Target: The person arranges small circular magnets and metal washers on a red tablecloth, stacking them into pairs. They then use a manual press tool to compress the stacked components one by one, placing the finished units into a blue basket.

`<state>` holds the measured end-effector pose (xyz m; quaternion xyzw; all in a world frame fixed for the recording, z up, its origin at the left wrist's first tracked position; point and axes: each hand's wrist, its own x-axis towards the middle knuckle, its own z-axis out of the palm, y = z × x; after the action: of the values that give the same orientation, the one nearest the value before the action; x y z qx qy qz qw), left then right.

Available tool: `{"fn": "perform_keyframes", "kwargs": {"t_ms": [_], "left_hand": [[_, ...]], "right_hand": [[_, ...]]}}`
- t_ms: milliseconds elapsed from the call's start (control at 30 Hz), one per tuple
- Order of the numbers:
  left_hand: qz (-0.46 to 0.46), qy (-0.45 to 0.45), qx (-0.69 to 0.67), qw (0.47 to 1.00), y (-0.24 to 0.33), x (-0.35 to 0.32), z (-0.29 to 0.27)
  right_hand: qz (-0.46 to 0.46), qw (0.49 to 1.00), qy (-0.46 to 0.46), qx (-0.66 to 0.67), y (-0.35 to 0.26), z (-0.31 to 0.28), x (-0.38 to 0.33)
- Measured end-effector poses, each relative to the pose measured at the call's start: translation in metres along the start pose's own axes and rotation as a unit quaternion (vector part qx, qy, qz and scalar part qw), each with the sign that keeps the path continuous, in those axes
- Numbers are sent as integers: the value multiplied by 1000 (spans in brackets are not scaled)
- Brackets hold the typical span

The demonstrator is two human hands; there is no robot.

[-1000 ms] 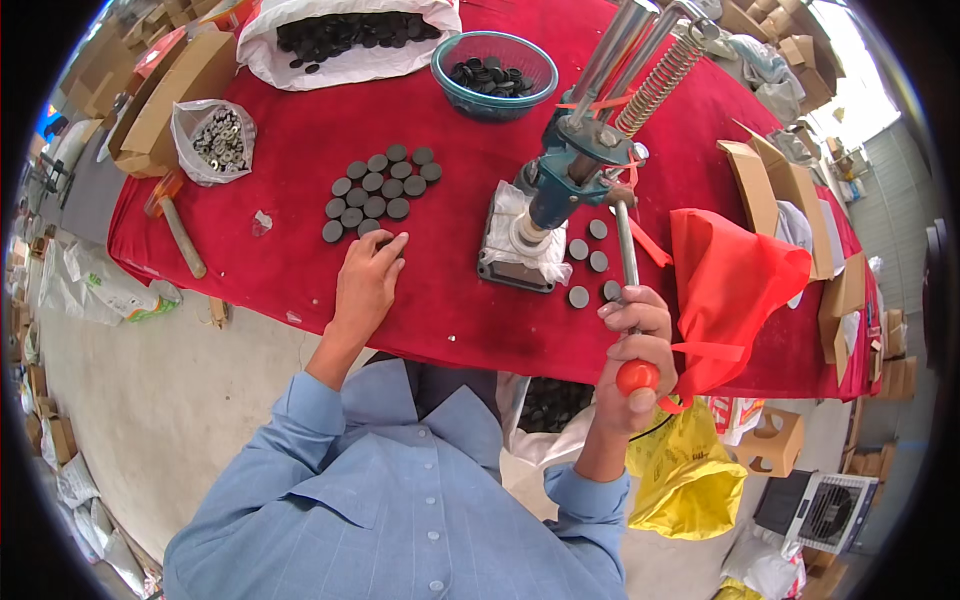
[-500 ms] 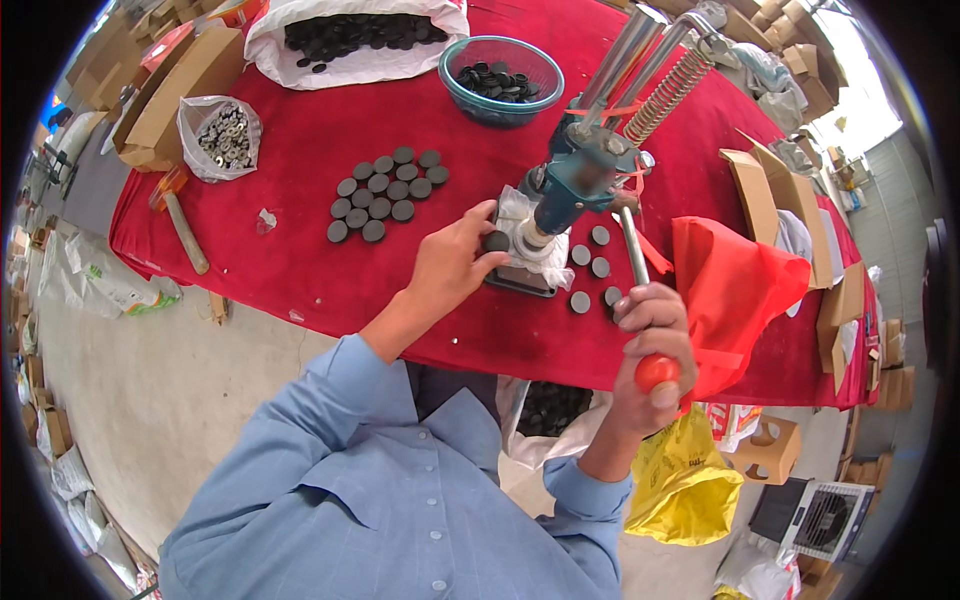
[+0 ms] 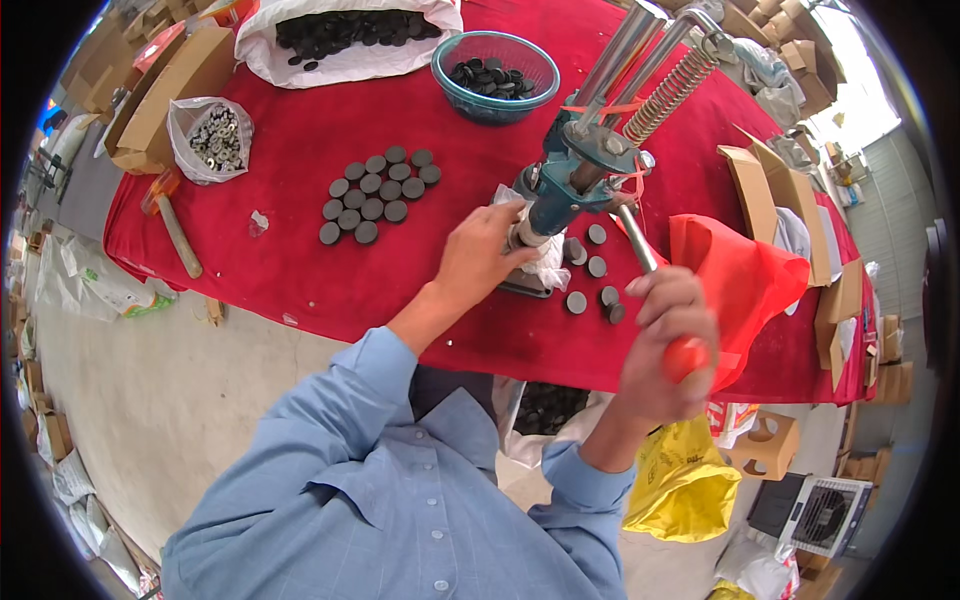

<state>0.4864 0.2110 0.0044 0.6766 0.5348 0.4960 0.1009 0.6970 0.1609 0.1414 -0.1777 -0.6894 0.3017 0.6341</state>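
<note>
From where I stand, the person in the blue shirt (image 3: pixel 300 425) has both hands at the teal bench press (image 3: pixel 552 208), which sits on a table (image 3: pixel 285 260) covered in deep red cloth. The left hand (image 3: pixel 478 250) reaches in at the foot of the press, its thumb and forefinger curled around the near side of the pale ram tip (image 3: pixel 530 236). Whether those fingers pinch a piece there I can't make out — the hand and the ram hide the spot. A crumpled white plastic sheet (image 3: pixel 550 265) lies over the press base.

The right hand (image 3: pixel 668 345) is clenched round the metal lever (image 3: pixel 637 238), a red ball knob (image 3: pixel 687 358) showing beside its thumb; that hand looks blurred. A coiled spring (image 3: pixel 670 95) slants up along the top of the press.

Dark round discs (image 3: pixel 371 183) lie flat in a loose cluster on the cloth, well to the left of the press. A smaller, scattered group of discs (image 3: pixel 597 267) sits just right of its base, two of them overlapping — near the lever. Beyond, a teal plastic bowl (image 3: pixel 478 112) and a white sack (image 3: pixel 262 50) hold more black discs.

Over on the left lie a hammer (image 3: pixel 178 235) and a clear bag (image 3: pixel 183 150) of small metal parts; a bright red bag (image 3: pixel 725 290) slumps near the right hand.
</note>
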Motion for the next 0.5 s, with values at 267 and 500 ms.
{"fn": "perform_keyframes", "kwargs": {"t_ms": [267,500], "left_hand": [[-87,33,364,927,-48,-60,-112],[-123,34,174,977,-67,-86,-128]], "right_hand": [[40,998,55,-2,16,8,-80],[32,998,39,-24,-1,-1,-22]]}}
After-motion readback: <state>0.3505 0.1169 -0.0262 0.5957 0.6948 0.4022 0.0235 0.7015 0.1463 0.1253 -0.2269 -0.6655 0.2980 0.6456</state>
